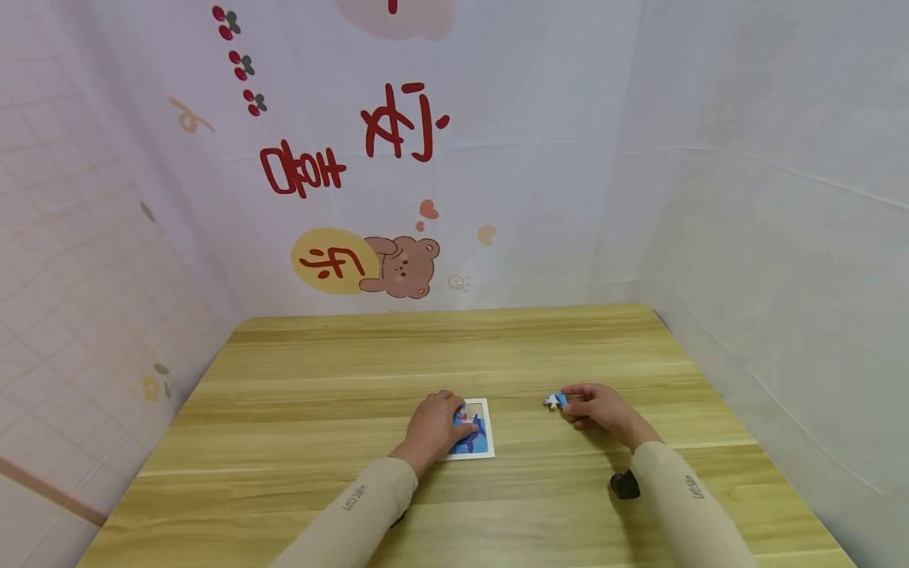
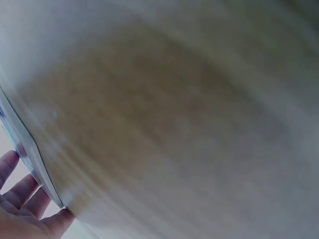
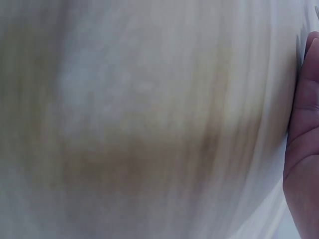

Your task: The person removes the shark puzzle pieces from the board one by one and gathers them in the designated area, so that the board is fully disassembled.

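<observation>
A small jigsaw puzzle [image 1: 480, 443] in a white frame lies on the wooden table, showing a blue and purple picture. My left hand [image 1: 435, 426] grips it from the left, covering that side, with the thumb across the picture. In the left wrist view the fingers [image 2: 24, 191] meet the frame's edge [image 2: 37, 162]. To the right, my right hand [image 1: 600, 410] pinches a blue and white puzzle piece [image 1: 554, 401] between thumb and fingers, low over the table. Only the palm side of the right hand [image 3: 305, 124] shows in the right wrist view; the piece is hidden there.
The wooden table [image 1: 341, 355] runs back to a printed cloth wall [image 1: 540, 197], with more cloth on both sides. A dark object [image 1: 625, 484] shows beneath the right sleeve [image 1: 685, 497].
</observation>
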### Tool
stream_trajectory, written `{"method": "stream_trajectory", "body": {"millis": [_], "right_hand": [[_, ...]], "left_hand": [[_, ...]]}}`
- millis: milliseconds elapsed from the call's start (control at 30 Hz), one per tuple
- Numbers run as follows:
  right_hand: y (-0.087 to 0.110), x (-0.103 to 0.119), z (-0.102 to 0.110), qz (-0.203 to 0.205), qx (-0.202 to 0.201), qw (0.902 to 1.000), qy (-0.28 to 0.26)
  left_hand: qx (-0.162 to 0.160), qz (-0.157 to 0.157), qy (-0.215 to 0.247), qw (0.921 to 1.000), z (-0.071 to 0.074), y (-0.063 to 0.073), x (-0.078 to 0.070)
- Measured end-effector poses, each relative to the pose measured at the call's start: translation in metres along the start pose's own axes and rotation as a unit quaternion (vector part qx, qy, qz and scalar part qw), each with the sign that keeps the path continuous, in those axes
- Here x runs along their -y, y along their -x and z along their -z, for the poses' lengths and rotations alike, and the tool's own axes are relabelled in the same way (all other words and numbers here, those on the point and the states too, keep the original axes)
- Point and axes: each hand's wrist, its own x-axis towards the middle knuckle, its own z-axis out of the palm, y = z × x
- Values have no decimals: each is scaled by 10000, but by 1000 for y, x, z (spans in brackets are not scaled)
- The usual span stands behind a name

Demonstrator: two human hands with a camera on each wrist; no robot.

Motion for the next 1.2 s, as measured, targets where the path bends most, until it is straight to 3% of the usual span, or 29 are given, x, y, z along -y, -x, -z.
{"method": "stream_trajectory", "body": {"millis": [233, 900, 1200], "right_hand": [[0, 1, 4, -37, 147, 9999, -27], [1, 3, -3, -133, -303, 9991, 282], [5, 3, -8, -138, -677, 9973, 246]], "left_hand": [[31, 34, -41, 10000, 1, -1, 1], [47, -7, -87, 10000, 3, 1, -2], [333, 81, -488, 9982, 10, -3, -6]]}}
